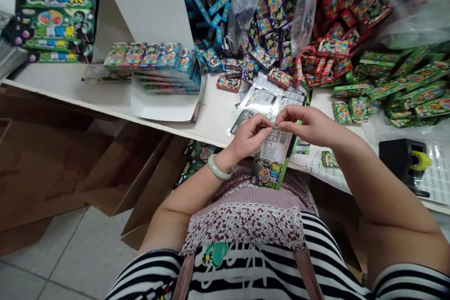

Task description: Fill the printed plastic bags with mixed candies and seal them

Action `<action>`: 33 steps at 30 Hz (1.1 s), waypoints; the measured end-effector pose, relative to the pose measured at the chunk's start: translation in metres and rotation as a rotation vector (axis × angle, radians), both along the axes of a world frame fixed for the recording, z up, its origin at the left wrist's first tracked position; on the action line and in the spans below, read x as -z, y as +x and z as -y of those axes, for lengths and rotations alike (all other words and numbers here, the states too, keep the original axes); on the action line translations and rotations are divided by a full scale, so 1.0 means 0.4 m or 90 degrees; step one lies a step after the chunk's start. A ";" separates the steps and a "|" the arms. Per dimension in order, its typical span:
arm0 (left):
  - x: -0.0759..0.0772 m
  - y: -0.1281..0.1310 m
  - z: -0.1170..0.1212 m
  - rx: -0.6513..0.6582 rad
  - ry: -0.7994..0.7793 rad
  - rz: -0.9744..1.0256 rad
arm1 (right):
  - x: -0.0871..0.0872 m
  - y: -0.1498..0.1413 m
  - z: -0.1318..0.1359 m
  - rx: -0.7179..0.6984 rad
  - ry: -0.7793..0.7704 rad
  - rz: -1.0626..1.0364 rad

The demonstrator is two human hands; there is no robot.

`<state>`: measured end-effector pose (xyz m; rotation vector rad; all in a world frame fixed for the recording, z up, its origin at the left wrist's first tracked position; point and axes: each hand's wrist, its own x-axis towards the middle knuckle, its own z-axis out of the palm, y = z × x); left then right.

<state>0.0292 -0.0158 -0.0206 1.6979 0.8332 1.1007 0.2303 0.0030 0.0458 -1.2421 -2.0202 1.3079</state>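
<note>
My left hand (249,138), below a pale green bangle (218,167), is closed in a pinch at the upper edge of a flat black-and-green printed candy packet (270,154). The fingertips of my right hand (304,123) pinch at the same edge, nearly touching those of my left. The packet has a white barcode panel and colourful lettering, and hangs over the table's front edge before my apron. Whatever small bit lies between the fingertips is hidden. Just beyond my hands, more flat printed packets (258,98) lie on the table.
Piles of small blue boxes (211,4), purple boxes (272,14), red boxes (333,42) and green boxes (415,84) fill the back and right. A white tray (160,105) holds stacked boxes at left. A black tape dispenser (399,161) stands right; cardboard cartons (45,164) stand below left.
</note>
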 end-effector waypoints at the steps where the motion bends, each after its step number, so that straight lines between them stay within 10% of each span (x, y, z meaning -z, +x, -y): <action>1: 0.001 -0.001 -0.001 0.000 -0.005 0.001 | 0.005 -0.001 0.000 0.015 0.005 0.014; 25: 0.061 0.046 0.007 -0.117 0.000 0.015 | 0.047 -0.021 0.040 0.151 0.169 0.114; 33: 0.037 0.014 0.004 -0.079 0.092 -0.039 | 0.082 -0.020 -0.029 0.092 -0.345 -0.115</action>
